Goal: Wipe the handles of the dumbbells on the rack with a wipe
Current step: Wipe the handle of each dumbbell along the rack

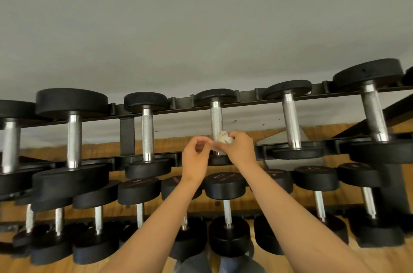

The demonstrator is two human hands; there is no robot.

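A black rack [127,136] carries two tiers of black dumbbells with steel handles. On the upper tier, near the middle, one dumbbell handle [216,120] has a white crumpled wipe [223,138] wrapped round its lower end. My right hand [239,149] grips the wipe against that handle. My left hand [196,156] is just left of it, fingers curled, thumb and fingertips pinching an edge of the wipe. The near head of this dumbbell is mostly hidden behind my hands.
Other upper-tier dumbbells stand to the left [147,134] and right [290,125]. A lower tier of smaller dumbbells [226,208] sits below my forearms. A grey wall fills the top; wooden floor [257,201] shows behind the rack.
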